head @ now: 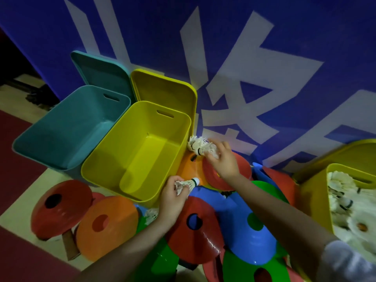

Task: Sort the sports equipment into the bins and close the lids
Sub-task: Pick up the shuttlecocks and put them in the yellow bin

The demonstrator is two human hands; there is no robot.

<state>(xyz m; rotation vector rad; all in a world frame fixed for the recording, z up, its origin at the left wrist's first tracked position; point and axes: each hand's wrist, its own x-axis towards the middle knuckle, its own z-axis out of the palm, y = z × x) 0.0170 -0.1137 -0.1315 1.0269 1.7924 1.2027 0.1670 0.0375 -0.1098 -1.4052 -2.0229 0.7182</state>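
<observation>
The left hand [173, 202] pinched one shuttlecock [188, 185]; the right hand [222, 159] gripped a bunch of shuttlecocks [200, 146] beside the yellow bin [114, 159]. The loose bunch could slip onto the cones [195, 228].

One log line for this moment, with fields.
left hand: holds shuttlecock | right hand: holds shuttlecocks | yellow bin: open, empty | teal bin: open

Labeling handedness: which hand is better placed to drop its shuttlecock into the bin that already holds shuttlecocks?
Right hand, probably: it grips shuttlecocks nearer the filled yellow bin at the right. The left hand is farther away.
</observation>
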